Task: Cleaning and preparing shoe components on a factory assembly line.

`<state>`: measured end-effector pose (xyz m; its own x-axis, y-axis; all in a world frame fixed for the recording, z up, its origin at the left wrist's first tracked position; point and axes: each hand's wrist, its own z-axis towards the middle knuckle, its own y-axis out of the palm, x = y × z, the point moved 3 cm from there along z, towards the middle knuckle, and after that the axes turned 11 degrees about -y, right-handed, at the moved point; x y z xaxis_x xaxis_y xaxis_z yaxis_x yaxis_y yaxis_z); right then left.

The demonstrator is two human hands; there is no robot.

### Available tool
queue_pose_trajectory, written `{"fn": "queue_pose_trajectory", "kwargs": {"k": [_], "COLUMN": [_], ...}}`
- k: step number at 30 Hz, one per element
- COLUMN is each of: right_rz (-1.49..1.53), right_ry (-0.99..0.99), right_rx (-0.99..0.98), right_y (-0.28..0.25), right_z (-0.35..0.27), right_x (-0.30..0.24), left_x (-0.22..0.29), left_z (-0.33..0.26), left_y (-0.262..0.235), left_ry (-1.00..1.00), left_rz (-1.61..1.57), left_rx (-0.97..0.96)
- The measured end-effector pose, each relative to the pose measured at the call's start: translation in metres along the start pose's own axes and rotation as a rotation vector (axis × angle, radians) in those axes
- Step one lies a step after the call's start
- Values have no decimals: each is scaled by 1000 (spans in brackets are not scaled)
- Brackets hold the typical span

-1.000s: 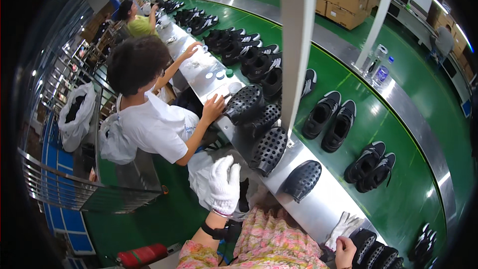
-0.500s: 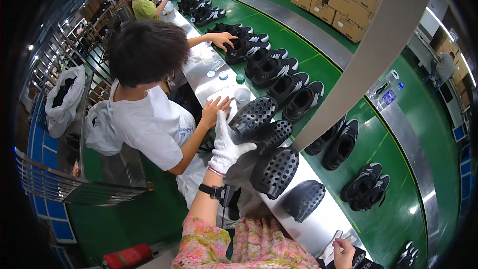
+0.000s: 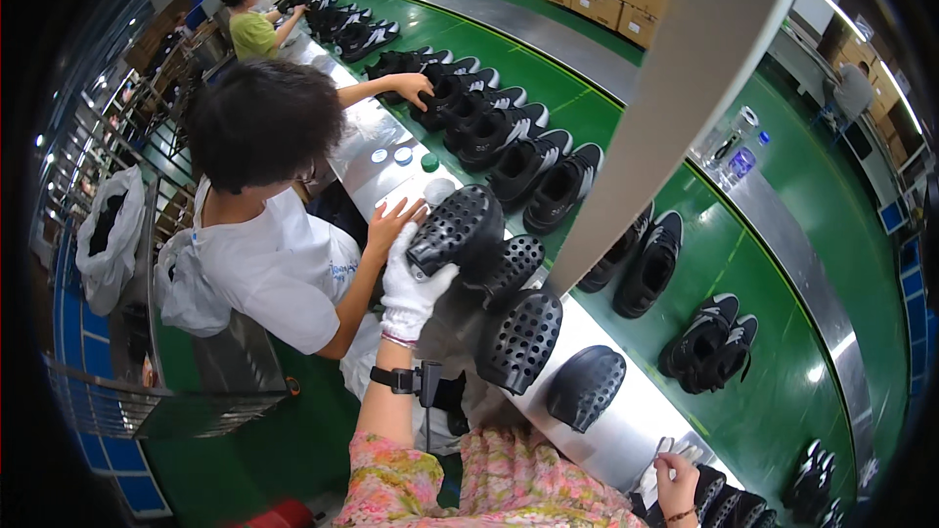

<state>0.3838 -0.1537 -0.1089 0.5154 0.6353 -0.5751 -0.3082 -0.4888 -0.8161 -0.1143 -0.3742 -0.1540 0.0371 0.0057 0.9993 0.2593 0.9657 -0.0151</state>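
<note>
Sole pickup on the line

Our gloved left hand (image 3: 411,284) grips a black sole (image 3: 455,232) over the counter (image 3: 626,430); right hand (image 3: 677,474) pinches something pale, near right. Probably next: lift it clear.

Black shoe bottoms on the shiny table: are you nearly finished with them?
Done: can't tell. In hand: the gloved left hand grips one studded sole. Left, it seems: three more soles lie along the steel bench. The right hand pinches something small.
</note>
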Motion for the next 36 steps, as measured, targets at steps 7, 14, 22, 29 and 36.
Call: {"fn": "queue_pose_trajectory", "kwargs": {"k": [7, 14, 22, 29, 36], "right_rz": [45, 28, 68, 73, 899], "right_ry": [-53, -95, -144, -135, 77], "right_rx": [93, 87, 92, 90, 85], "right_y": [3, 4, 7, 8, -4], "right_z": [8, 9, 8, 4, 16], "right_x": [-18, -17, -27, -28, -50], "left_x": [23, 38, 56, 63, 163], "left_z": [3, -7, -32, -64, -184], "left_y": [-9, 6, -7, -21, 41], "left_ry": [19, 27, 30, -4, 178], "left_rz": [-93, -23, 38, -163, 318], "left_rx": [24, 84, 207, 268, -350]}}
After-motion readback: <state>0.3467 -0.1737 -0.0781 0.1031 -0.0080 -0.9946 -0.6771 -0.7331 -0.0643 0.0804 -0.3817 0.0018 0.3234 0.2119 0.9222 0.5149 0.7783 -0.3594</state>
